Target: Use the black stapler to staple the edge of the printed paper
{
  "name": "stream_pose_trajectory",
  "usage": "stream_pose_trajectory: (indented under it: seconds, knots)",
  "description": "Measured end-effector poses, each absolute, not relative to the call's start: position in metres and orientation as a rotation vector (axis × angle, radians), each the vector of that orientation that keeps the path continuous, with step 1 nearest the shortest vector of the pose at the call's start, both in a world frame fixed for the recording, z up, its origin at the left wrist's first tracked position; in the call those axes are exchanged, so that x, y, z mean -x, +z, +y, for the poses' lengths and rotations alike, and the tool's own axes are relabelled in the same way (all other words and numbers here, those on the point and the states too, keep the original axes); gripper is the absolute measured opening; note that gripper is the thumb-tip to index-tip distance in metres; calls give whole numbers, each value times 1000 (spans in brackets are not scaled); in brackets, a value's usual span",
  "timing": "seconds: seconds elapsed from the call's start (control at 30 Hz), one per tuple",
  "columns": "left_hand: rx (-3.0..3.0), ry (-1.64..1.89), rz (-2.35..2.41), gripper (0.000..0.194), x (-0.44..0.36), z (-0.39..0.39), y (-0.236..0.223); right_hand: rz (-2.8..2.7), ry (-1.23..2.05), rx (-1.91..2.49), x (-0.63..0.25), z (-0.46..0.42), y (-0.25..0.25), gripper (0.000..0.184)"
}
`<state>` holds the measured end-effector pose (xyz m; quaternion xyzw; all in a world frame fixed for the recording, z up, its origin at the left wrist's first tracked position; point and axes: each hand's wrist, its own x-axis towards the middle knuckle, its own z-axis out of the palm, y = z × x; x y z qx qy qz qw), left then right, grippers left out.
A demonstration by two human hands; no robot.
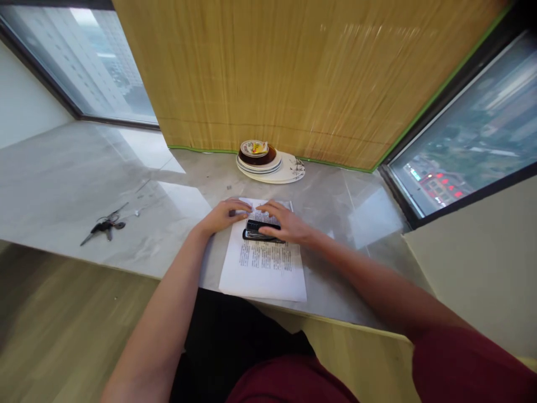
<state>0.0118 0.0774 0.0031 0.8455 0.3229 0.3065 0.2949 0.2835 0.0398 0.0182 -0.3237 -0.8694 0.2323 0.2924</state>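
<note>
A black stapler (253, 231) lies crosswise on a sheet of printed paper (264, 282) on the grey ledge. From the right, my right hand (289, 224) reaches over it. Its thumb lies across the stapler and covers part of it, while the fingers stretch apart past its far side over the print. The stapler's right end is partly hidden under that hand. My left hand (224, 216) rests at the paper's upper left edge, with fingers extended toward the sheet and nothing visible in them. Whether more sheets lie beneath the top one, I cannot tell.
Behind the paper stands a stack of plates (258, 165) on an oval white plate (291, 170), with a small yellow packet (260, 148) on top. Keys (104, 226) lie far left. A bamboo blind (268, 73) hangs at the back, between windows. The ledge's front edge (126, 268) runs near my body.
</note>
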Motion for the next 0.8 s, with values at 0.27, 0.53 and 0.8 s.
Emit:
stream_pose_trajectory:
  seconds: [0.27, 0.53, 0.8]
  knots:
    - [-2472, 725, 793, 27, -11, 82, 1, -2337, 479, 945, -332, -11, 28, 33]
    - [-2459, 721, 787, 28, -10, 85, -2, -2353, 398, 1115, -436, -68, 41, 30]
    - [-2436, 716, 816, 28, -12, 83, 0, -2414, 576, 977, -429, -108, 45, 43]
